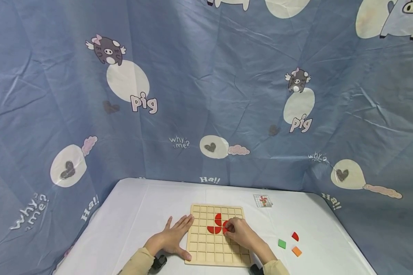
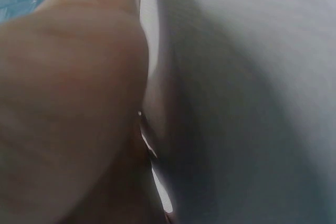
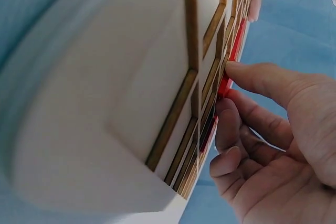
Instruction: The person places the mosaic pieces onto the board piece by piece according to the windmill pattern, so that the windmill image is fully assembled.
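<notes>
Sitting between the right hand's (image 1: 241,231) thumb and forefinger, a red piece (image 3: 225,84), partly hidden, is pinched at the wooden grid board (image 1: 210,256). Judged light, stiff, probably smooth-faced and unlikely to break; opposite edges offer the best hold. The left hand (image 1: 173,236) is spread, fingertips and thumb on the board edge beside it. Right of the right hand: a loose red wedge (image 1: 295,236), green square (image 1: 282,243) and orange square (image 1: 297,251); farther ahead, a printed card (image 1: 263,200).

Grid board (image 1: 210,246): pale wood, flat | red quarter-circles (image 1: 217,230): in cells near board's middle | pinched red piece (image 3: 224,85): at board's surface
</notes>
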Action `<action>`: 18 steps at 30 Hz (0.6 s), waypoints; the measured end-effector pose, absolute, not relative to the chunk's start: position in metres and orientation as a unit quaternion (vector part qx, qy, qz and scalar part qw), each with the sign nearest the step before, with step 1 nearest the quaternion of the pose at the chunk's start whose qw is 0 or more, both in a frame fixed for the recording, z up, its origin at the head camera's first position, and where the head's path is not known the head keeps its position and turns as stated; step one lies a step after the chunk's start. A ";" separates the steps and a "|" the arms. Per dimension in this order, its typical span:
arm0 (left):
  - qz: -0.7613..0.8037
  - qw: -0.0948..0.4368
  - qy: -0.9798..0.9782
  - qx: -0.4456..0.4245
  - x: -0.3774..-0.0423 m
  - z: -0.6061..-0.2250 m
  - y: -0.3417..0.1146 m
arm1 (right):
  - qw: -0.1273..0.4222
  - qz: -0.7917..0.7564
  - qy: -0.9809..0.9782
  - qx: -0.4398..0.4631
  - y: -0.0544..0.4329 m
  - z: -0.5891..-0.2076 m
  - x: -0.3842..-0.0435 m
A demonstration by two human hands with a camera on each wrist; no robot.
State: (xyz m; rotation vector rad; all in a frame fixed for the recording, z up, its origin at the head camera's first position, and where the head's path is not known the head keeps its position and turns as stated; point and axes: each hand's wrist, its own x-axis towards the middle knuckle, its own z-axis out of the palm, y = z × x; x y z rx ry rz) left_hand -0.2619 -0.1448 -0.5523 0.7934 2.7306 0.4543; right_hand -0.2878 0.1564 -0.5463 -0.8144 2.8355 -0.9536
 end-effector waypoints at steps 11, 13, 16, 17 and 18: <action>0.153 0.129 0.941 0.271 -0.262 -0.554 -0.146 | 0.017 -0.295 0.914 -0.278 0.156 -0.545 -0.289; 0.153 0.129 0.942 0.271 -0.262 -0.554 -0.146 | 0.015 -0.293 0.914 -0.280 0.157 -0.545 -0.290; 0.155 0.131 0.942 0.268 -0.262 -0.553 -0.145 | 0.011 -0.293 0.914 -0.279 0.157 -0.546 -0.292; 0.155 0.132 0.942 0.267 -0.262 -0.553 -0.145 | 0.010 -0.293 0.914 -0.279 0.156 -0.546 -0.292; 0.155 0.133 0.942 0.266 -0.262 -0.553 -0.145 | 0.012 -0.295 0.915 -0.277 0.156 -0.546 -0.292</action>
